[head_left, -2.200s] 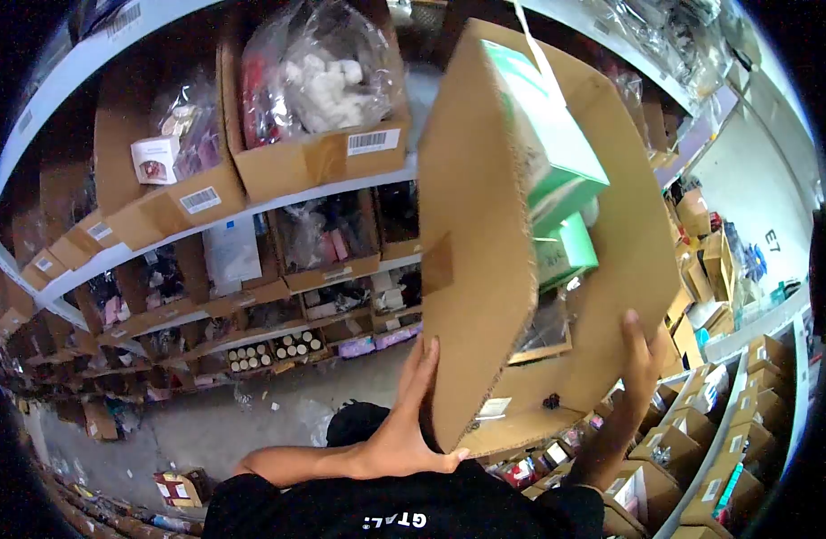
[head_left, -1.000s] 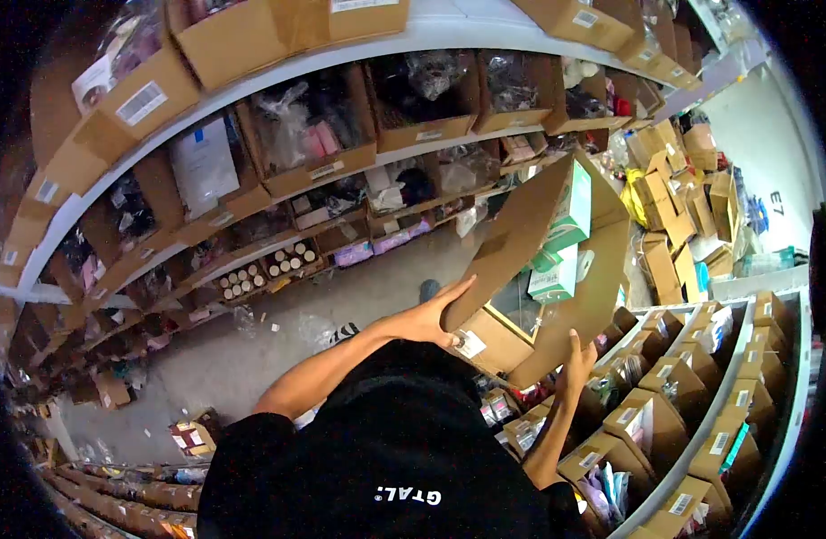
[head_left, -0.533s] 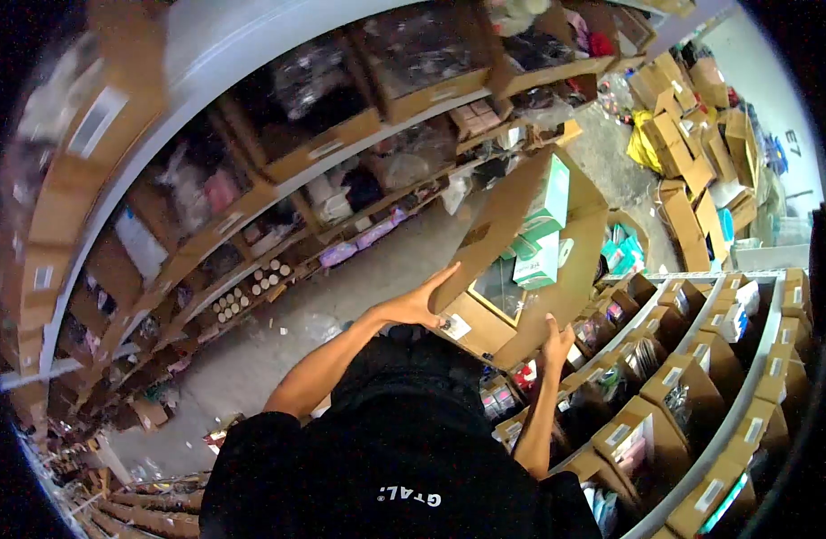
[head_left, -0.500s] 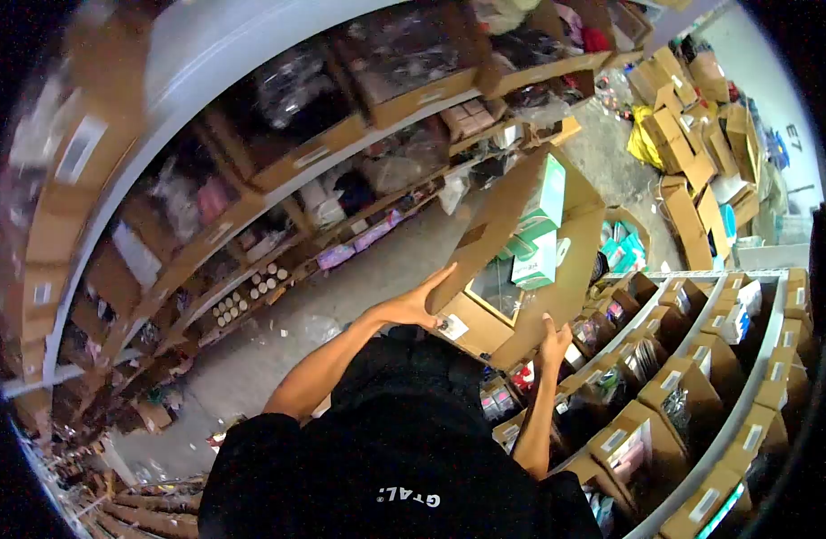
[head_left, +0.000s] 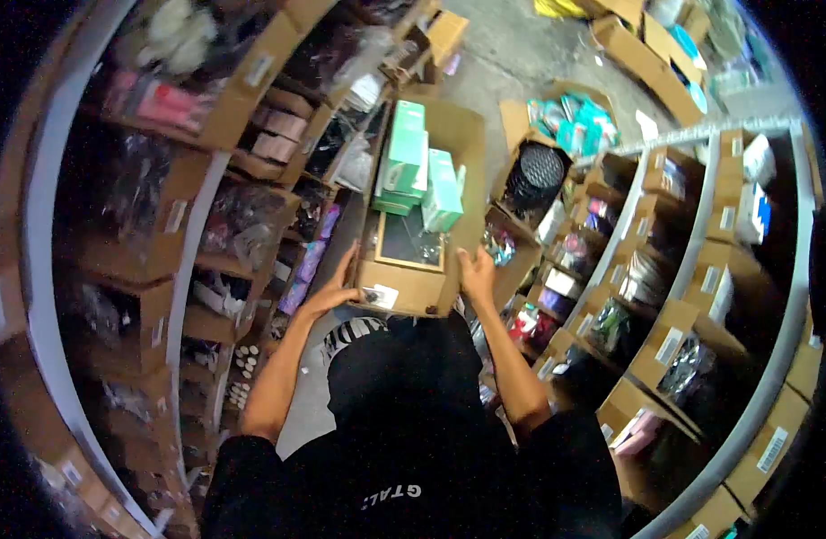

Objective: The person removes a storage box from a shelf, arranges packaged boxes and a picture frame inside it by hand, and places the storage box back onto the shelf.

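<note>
An open cardboard box (head_left: 404, 289) is held up in front of my body, between both hands. My left hand (head_left: 334, 286) grips its near left corner, fingers along the outer side. On the near right side, my right hand (head_left: 475, 272) clasps the wall with the thumb over the top edge. Inside the box stand several mint-green cartons (head_left: 442, 190) toward the far end. A dark panel with a light wooden frame (head_left: 411, 241) lies nearer to me, with clear plastic at its right. A white label sits on the box's near face. The bottom of the box is hidden.
Shelves with cardboard bins (head_left: 166, 216) rise close on the left. More labelled bins (head_left: 669, 346) line the right side. Beyond the box, a carton of teal packets (head_left: 579, 121) and a black basket (head_left: 539, 175) stand on the floor, with cardboard boxes (head_left: 651, 63) behind.
The view has swung to the right. The box, tilted before, now sits straighter in front of me and closer to my body. Both hands keep hold of it.
</note>
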`<state>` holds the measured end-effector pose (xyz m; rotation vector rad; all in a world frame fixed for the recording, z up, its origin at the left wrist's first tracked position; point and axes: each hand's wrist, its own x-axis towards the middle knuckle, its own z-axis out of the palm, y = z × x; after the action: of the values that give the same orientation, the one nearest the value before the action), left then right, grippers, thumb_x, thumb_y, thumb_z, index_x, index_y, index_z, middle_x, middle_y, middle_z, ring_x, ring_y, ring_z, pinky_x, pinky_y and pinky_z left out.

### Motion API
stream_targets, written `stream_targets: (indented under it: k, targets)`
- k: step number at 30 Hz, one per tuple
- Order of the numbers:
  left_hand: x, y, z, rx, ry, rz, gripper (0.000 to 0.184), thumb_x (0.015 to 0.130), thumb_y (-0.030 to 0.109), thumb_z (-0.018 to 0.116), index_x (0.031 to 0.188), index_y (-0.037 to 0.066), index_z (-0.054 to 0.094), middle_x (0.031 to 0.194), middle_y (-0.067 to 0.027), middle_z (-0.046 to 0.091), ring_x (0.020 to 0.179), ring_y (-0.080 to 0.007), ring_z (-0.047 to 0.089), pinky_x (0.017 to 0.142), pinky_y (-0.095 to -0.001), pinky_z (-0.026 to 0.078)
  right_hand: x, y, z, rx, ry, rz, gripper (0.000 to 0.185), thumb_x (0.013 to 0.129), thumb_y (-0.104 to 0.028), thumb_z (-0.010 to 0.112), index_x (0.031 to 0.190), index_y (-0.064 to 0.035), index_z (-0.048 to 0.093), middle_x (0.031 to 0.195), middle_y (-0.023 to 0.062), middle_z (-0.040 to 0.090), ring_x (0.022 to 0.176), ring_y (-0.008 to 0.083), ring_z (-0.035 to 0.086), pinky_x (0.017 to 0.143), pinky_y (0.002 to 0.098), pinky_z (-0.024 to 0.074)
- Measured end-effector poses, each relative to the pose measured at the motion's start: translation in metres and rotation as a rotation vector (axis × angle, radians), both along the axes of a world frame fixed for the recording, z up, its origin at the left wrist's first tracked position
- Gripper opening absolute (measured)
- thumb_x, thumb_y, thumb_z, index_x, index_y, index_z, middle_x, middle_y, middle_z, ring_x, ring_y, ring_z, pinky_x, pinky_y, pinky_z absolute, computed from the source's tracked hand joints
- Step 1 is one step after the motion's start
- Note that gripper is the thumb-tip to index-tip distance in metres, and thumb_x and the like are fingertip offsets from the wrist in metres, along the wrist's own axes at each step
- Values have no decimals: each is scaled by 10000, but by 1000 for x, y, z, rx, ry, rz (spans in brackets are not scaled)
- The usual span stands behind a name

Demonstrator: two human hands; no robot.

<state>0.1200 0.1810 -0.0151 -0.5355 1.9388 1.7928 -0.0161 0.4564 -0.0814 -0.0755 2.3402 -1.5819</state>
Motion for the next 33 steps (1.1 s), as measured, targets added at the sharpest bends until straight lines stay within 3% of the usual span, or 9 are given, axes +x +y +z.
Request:
stream_targets:
  k: [8,10,16,20,23,26,29,32,33]
  targets:
    - [19,-47,-114,-45,-284,-47,854,733,172,597,1432,86,113,1448,-142,193,1307,-239,248,1039,-320,248,45,-48,-83,-209,-147,-169,312,838,-65,528,1134,37,526,952,95,635,814,139,573,753,266,447]
    - [20,-53,-139,-56,-272,-121,722,757,143,564,1391,54,232,1268,-143,438,1093,-234,475,892,-313,400,56,-57,-102,-164,-134,-212,337,839,-54,516,1165,34,514,968,96,633,823,133,573,747,266,452]
    - [50,-71,-255,-100,-353,-204,437,775,110,557,1186,12,446,806,-28,548,652,-113,483,555,-282,412,104,-74,-221,-89,-77,-254,416,837,-67,518,1244,7,471,920,128,639,794,134,581,710,266,465]
    - [51,-78,-300,-132,-455,-273,443,784,94,569,1198,0,444,890,-61,575,741,-139,517,654,-296,445,126,-81,-277,22,-170,-276,411,828,-67,508,1235,-19,488,913,136,635,806,147,580,725,270,461]
    - [66,-90,-364,123,-283,-64,425,787,71,567,1190,-8,459,977,-87,591,871,-165,533,784,-304,441,131,-89,-319,-4,-115,-348,413,823,-66,510,1234,-31,491,910,138,630,831,161,578,757,273,453]
    - [57,-77,-364,-1,-360,-128,438,774,55,582,1192,-7,471,1074,-111,586,1005,-190,514,893,-318,399,149,-90,-349,-27,-260,-310,402,814,-32,491,1215,-7,497,950,132,628,877,164,568,797,278,440]
    - [76,-85,-410,-143,-146,-109,465,755,32,583,1202,-18,468,1102,-109,582,1044,-197,509,909,-317,391,167,-107,-381,-125,-197,-537,348,804,-3,465,1142,47,532,1011,130,621,914,170,553,826,293,425]
    - [94,-96,-456,144,-362,118,493,748,10,567,1225,-27,449,1124,-126,573,1058,-209,508,930,-319,377,179,-117,-413,-46,-175,-483,330,821,-19,477,1140,41,537,996,136,623,898,179,557,813,297,426]
    - [87,-98,-456,-14,-386,5,500,745,17,566,1228,-26,445,1132,-154,567,1062,-234,512,940,-322,370,179,-119,-416,-11,-264,-468,324,828,-34,490,1140,37,537,986,148,623,891,187,563,802,295,427]
